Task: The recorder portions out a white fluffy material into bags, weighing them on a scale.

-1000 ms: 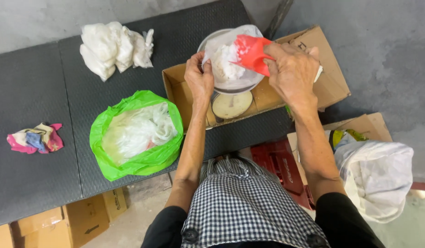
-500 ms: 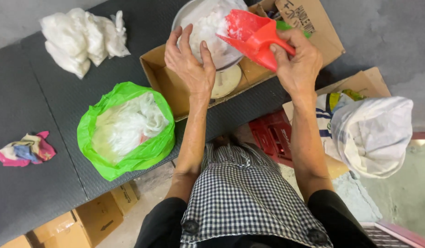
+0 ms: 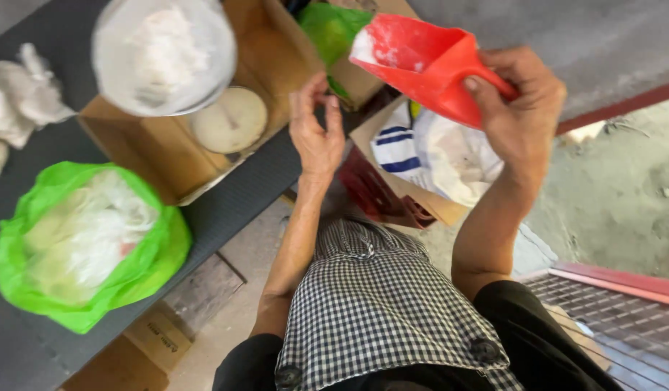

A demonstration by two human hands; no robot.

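Head view: the right hand (image 3: 519, 119) was clamped around the handle of a red scoop (image 3: 421, 61), held level over a white sack (image 3: 450, 156) standing in a carton (image 3: 392, 181) beside the table, its mouth dusted with white powder. The level hold apparently kept whatever powder remained from spilling. The left hand (image 3: 316, 130) hovered empty, fingers loosely apart and curled, above the table edge just beside an open box (image 3: 142, 145). On that box rested a round tray (image 3: 164, 54) bearing a clear bag of white powder, with a pale round lid (image 3: 229, 119) lying inside the box below it; the tray seemingly sat there to stay within easy reach of the scoop. A green bag (image 3: 81, 239) of clear plastic sat open on the dark table (image 3: 240, 192), and a bundle of white bags (image 3: 19, 101) lay at the far left. Another green bag (image 3: 331, 29) showed behind the box.

Against the view half a second earlier, the scoop had left the tray and swung right, out over the sack. The left hand had let go of the tray's rim and drawn back toward the body. The camera had also turned right, pushing the table things leftward.
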